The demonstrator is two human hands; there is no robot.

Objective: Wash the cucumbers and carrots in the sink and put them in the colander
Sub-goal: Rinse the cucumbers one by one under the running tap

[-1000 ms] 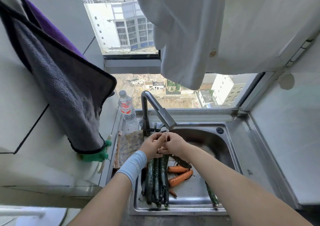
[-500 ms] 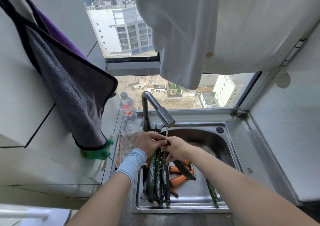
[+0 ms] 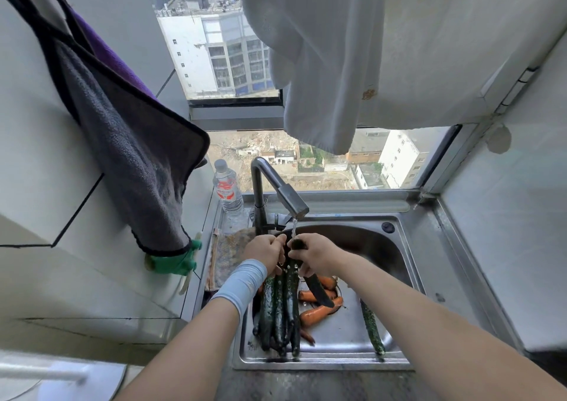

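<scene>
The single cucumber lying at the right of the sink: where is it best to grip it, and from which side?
Grip the single cucumber at its middle, from above. It lies flat on the sink floor, alone, so fingers close across its narrow width.

head view, looking down, sink [image 3: 408, 281] close

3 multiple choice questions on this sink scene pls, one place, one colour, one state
1. Where is the clear plastic bottle with the red label?
A) left of the dark metal faucet
B) in a cupboard
C) on the floor
2. What colour is the rubber glove under the grey towel?
A) yellow
B) green
C) red
3. The faucet is
A) off
B) running
C) wrapped in cloth

1 A, it stands beside the faucet's base; 2 B, it shows green; 3 B, a stream hits the dark green cucumber that the right hand grips.
</scene>
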